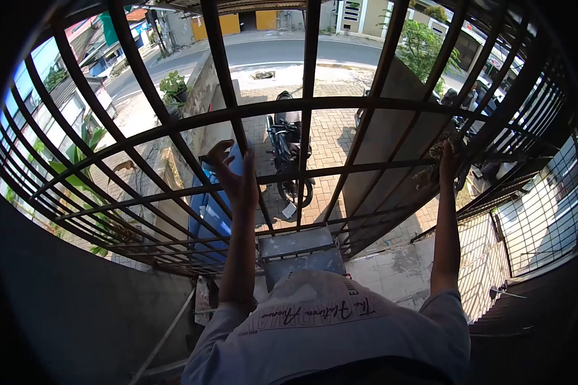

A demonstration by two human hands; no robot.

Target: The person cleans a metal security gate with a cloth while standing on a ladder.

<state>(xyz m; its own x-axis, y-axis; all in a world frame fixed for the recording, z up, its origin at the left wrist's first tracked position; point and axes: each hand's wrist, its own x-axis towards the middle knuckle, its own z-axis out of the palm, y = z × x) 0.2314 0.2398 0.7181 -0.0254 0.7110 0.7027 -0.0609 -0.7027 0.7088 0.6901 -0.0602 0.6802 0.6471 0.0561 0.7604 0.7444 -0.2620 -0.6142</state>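
Observation:
A dark metal grille of upright and cross bars spans the view in front of me. My left hand is raised at the bars left of centre, its thumb and fingers spread apart, with nothing visible in it. At the right side of the grille, my right hand is up against the bars. Its fingers are closed on a bunched, mottled brown cloth; part of this is hidden by the hand and the bars.
Below me are flat grey steps. Beyond the grille stand a parked motorcycle, a blue object and a tall grey panel. A potted plant sits on a wall, and a road runs behind.

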